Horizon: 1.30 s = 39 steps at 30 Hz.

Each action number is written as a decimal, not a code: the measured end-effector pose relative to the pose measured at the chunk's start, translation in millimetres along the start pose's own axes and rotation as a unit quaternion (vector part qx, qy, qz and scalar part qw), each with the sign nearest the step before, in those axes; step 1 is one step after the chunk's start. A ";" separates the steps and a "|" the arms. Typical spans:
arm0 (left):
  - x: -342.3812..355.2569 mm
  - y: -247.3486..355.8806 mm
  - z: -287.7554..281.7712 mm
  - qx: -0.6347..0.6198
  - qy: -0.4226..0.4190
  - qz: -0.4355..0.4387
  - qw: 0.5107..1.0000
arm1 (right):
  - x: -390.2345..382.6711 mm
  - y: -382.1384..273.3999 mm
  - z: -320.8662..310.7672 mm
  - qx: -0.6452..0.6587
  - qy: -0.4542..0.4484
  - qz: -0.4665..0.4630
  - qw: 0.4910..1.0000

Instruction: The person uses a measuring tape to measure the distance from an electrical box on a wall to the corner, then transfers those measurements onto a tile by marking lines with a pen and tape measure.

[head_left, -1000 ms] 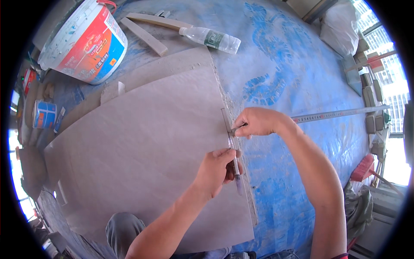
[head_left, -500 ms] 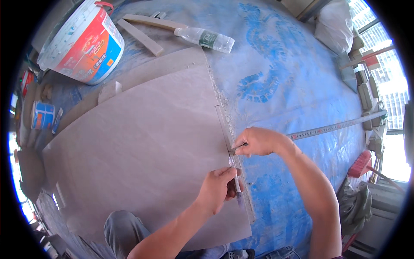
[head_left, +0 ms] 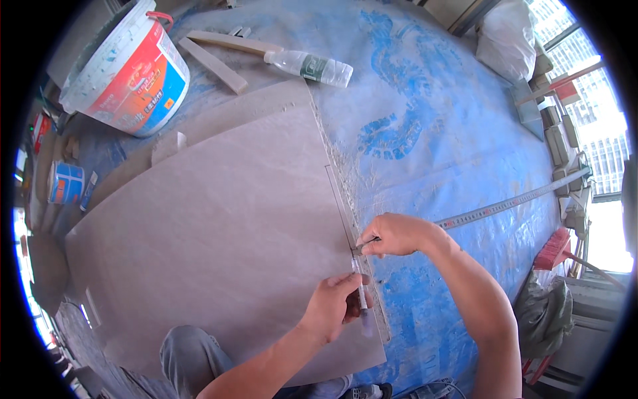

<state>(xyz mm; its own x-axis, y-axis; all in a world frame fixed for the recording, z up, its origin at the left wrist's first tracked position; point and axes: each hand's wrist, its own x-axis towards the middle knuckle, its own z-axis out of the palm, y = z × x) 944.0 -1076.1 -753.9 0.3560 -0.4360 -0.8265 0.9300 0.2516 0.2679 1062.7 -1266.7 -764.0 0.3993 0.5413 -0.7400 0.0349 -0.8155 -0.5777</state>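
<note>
A large grey-beige tile slab lies before me, with thin drawn lines along its right edge. My left hand is closed around a white and purplish marker pen, its upper end near that edge. Just beyond it, my right hand pinches a small dark piece at the edge, thumb and finger together. A tape measure blade runs out behind the right hand toward the far right. Whether the pinched piece is the blade's end cannot be made out.
Blue sheeting covers the floor right of the slab. A large bucket, wooden strips and a plastic bottle stand or lie beyond it. A small blue can is at left, a red broom at right.
Both hands have slid a little toward me along the slab's edge, and the drawn line beyond them shows longer. The view has tilted slightly. Both grips stay the same.
</note>
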 end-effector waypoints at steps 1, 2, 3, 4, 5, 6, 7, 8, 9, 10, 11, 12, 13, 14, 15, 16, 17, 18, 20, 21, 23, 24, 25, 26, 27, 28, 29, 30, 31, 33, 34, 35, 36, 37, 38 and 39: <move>-6.6 3.4 -1.7 0.000 0.002 0.003 1.000 | -0.6 0.0 -2.8 -0.004 0.004 -0.014 1.000; -19.5 8.7 -5.5 0.001 0.010 0.018 1.000 | -4.4 -3.4 -8.3 -0.008 0.002 -0.018 1.000; -36.5 13.0 -17.2 -0.005 0.024 0.037 0.999 | -7.2 -15.6 -14.3 -0.010 0.030 -0.035 0.999; -55.2 14.1 -35.0 -0.019 0.044 0.049 0.998 | -4.8 -30.0 -19.8 -0.014 0.051 -0.063 0.997; -78.5 15.4 -54.4 -0.015 0.054 0.114 0.992 | -6.8 -36.1 -22.5 -0.052 0.055 -0.074 0.994; -107.5 20.9 -68.6 0.006 0.092 0.192 0.977 | -6.9 -42.7 -25.7 -0.084 0.068 -0.117 0.987; -128.8 23.4 -89.1 0.102 0.109 0.238 0.960 | -14.6 -60.1 -26.4 -0.088 0.062 -0.087 0.990; -149.8 30.2 -88.4 0.123 0.170 0.266 0.941 | -35.8 -70.9 -33.8 -0.109 0.046 -0.007 0.993; -159.1 28.1 -96.5 0.140 0.167 0.302 0.928 | -47.0 -77.3 -32.0 -0.124 0.064 0.005 0.990; -175.4 29.9 -108.1 0.159 0.169 0.330 0.915 | -50.9 -95.2 -28.3 -0.096 0.081 -0.008 0.992; -193.6 31.4 -116.1 0.161 0.200 0.364 0.895 | -52.0 -110.3 -20.7 -0.143 0.114 -0.041 0.982; -208.5 26.3 -128.3 0.099 0.184 0.354 0.911 | -45.6 -127.1 -11.2 -0.194 0.139 -0.068 0.969; -225.9 19.7 -134.1 0.031 0.166 0.339 0.925 | -35.5 -146.7 1.1 -0.224 0.145 -0.105 0.958; -237.7 17.1 -139.5 0.019 0.184 0.363 0.913 | -25.0 -167.4 11.3 -0.253 0.155 -0.136 0.945; -255.8 15.6 -143.3 0.154 0.244 0.386 0.876 | -16.9 -197.0 21.8 -0.266 0.147 -0.169 0.938; -266.9 16.9 -147.2 0.284 0.288 0.395 0.825 | -17.5 -226.9 33.7 -0.303 0.170 -0.232 0.908; -281.2 21.4 -144.8 0.309 0.297 0.423 0.798 | -19.4 -255.1 43.8 -0.337 0.195 -0.292 0.874; -294.0 24.2 -140.3 0.296 0.317 0.433 0.790 | -21.9 -279.9 50.4 -0.350 0.189 -0.313 0.863; -314.4 30.4 -135.0 0.468 0.390 0.460 0.646 | -29.7 -327.7 61.4 -0.286 0.117 -0.293 0.905; -325.0 29.4 -134.5 0.456 0.412 0.458 0.643 | -40.9 -358.2 64.4 -0.170 0.042 -0.225 0.958; -348.5 27.5 -136.1 0.414 0.376 0.491 0.667 | -57.0 -393.1 61.8 -0.205 0.013 -0.244 0.948; -362.8 20.1 -142.7 0.404 0.398 0.485 0.666 | -58.0 -409.4 67.4 -0.216 -0.035 -0.265 0.939; -370.5 15.5 -153.6 0.387 0.366 0.485 0.693 | -58.9 -423.7 73.6 -0.227 -0.043 -0.267 0.935; -378.8 10.2 -164.0 0.369 0.333 0.485 0.720 | -59.2 -437.5 80.8 -0.201 -0.053 -0.272 0.940; -389.8 4.1 -172.2 0.348 0.322 0.474 0.742 | -58.7 -451.9 89.9 -0.171 -0.062 -0.277 0.943; -398.5 -1.8 -181.7 0.339 0.330 0.474 0.743 | -58.5 -465.7 99.8 -0.177 -0.072 -0.280 0.941; -406.2 -7.9 -191.8 0.316 0.325 0.501 0.738 | -58.0 -479.1 110.3 -0.146 -0.086 -0.277 0.946; -416.6 -13.9 -200.6 0.290 0.316 0.525 0.735 | -57.2 -495.3 119.2 -0.113 -0.102 -0.267 0.952; -430.2 -21.1 -209.0 0.322 0.341 0.498 0.729 | -53.6 -515.5 127.8 -0.116 -0.135 -0.268 0.947; -453.2 -46.1 -237.5 0.282 0.378 0.490 0.733 | -38.0 -551.7 151.2 -0.115 -0.197 -0.221 0.948; -468.8 -56.1 -251.5 0.254 0.407 0.488 0.729 | -32.7 -570.7 160.6 -0.111 -0.239 -0.176 0.949; -489.8 -66.3 -266.5 0.198 0.435 0.454 0.752 | -26.6 -589.3 170.0 -0.120 -0.256 -0.149 0.947; -509.0 -75.1 -285.5 0.184 0.430 0.457 0.757 | -21.7 -603.9 176.5 -0.129 -0.260 -0.137 0.947; -525.7 -87.9 -306.8 0.146 0.482 0.423 0.754 | -16.2 -613.2 182.1 -0.085 -0.287 -0.085 0.950; -542.9 -100.4 -327.6 0.110 0.530 0.386 0.747 | -14.8 -623.3 184.6 -0.042 -0.310 -0.033 0.949; -562.6 -114.3 -350.9 0.070 0.531 0.378 0.755 | -14.9 -633.1 187.4 -0.053 -0.321 -0.014 0.946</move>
<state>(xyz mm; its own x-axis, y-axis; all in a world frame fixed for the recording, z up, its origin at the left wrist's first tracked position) 605.4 -556.4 -493.3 0.5848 0.7447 -0.3216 0.5246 -0.0448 0.8502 862.9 -720.1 -451.8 -0.2394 0.5478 -0.8016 0.1431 -0.7967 -0.5872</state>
